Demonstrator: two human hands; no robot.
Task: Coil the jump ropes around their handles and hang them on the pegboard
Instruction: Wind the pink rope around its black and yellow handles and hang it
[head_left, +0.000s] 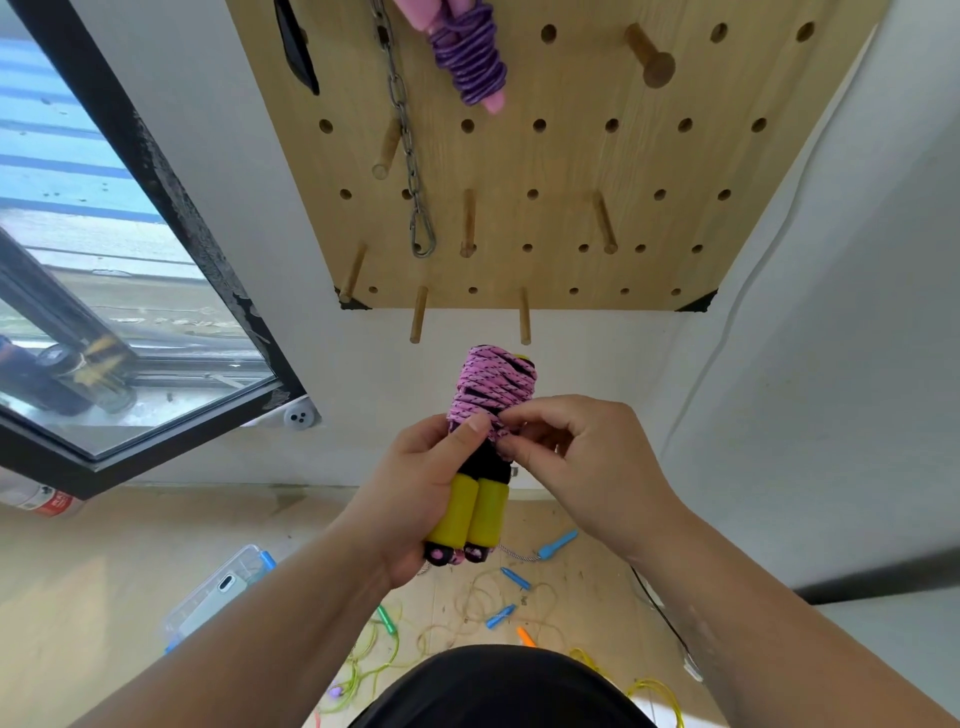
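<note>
The left hand (410, 499) is gripping the paired yellow foam handles (488, 512) at six o'clock below the wooden pegboard (571, 171). The right hand (582, 467) is pinching the pink-and-black braided rope (491, 384) by its tail, which probably needs tucking snugly under a wrap.

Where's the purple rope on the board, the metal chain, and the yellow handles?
purple rope (470, 60), head view, on the middle of its coil.
metal chain (410, 156), head view, on a link about halfway down.
yellow handles (488, 512), head view, on the right-hand handle's yellow grip.
</note>
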